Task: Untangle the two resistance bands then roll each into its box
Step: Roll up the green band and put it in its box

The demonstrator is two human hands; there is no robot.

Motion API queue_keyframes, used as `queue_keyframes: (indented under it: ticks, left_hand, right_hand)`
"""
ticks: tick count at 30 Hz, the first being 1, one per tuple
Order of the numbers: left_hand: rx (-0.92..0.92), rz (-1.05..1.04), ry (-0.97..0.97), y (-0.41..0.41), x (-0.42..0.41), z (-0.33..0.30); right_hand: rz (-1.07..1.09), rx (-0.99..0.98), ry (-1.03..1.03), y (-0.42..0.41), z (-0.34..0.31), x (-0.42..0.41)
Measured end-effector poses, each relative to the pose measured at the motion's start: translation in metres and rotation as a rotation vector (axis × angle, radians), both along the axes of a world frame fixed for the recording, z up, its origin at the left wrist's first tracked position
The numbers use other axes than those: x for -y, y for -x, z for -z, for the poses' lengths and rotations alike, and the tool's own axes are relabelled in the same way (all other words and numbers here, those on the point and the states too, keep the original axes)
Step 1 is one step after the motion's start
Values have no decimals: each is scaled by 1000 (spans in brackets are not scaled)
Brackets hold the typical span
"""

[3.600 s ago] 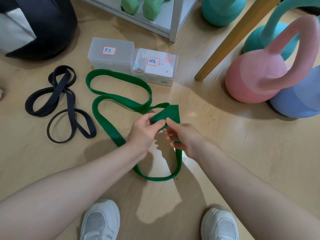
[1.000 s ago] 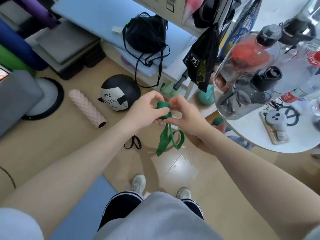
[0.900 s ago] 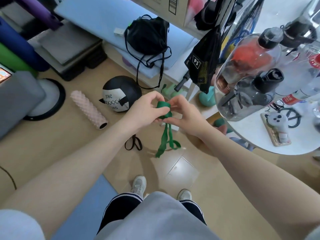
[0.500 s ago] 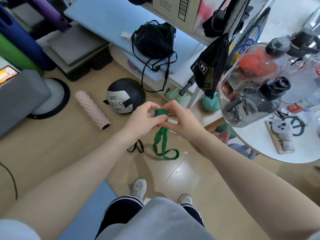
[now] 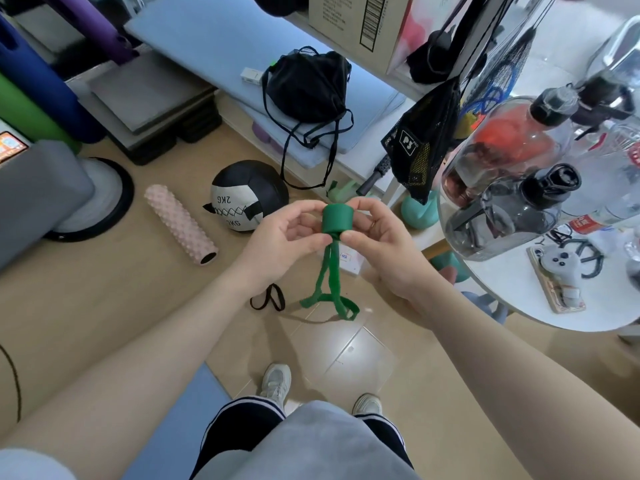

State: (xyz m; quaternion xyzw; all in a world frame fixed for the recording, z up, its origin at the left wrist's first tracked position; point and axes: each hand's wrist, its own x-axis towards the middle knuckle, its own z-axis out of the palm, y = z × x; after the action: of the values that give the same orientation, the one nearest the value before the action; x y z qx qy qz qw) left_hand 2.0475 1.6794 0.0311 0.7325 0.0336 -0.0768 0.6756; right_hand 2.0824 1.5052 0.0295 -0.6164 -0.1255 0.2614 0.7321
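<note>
Green rubbery strap, the resistance band (image 5: 337, 219) is partly wound into a tight roll held up in front of the person, between the left hand (image 5: 282, 237) and the right hand (image 5: 379, 244); both pinch it with curled thumbs and fingertips at the sides of the roll. The unrolled tail hangs down in two strands, and its end loop lies on the wooden floor (image 5: 104, 299), just beside the black resistance band (image 5: 268, 302) that rests there loose. A clear box (image 5: 349, 259) with a label shows on the floor behind the hanging strands, partly hidden by the right hand. The band looks light, soft and springy, so I judge the roll would unwind if the pinch eased; hold it across the flat ends of the coil, keeping a thumb on the outermost wrap while feeding in the tail.
</note>
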Motion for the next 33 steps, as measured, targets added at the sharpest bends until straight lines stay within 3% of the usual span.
queue_keyframes:
  ticks: [4,9,12,18,25,27,33]
  left_hand:
    - [104,-5,36,-3,2,-9]
    - [159,8,7,-5,-4,-19]
    - [196,-25,-44,-9,-9,-24]
    - [260,155,-354,-18,-33,-31]
    - [252,259,-457,-24,-51,-47]
    - [229,243,-431,-21,-55,-50]
    - [155,151,-107,-8,-54,-50]
  right_hand:
    - [-40,53,3,-1,-16,-2]
    - [79,277,246,-4,-36,-4]
    - [123,298,310,-1,-40,-6]
    - [4,496,773,-1,-39,-22]
    - [4,718,861,4,-59,-44]
    - [37,682,819,8,-60,-49]
    - [158,424,549,20,-59,-53]
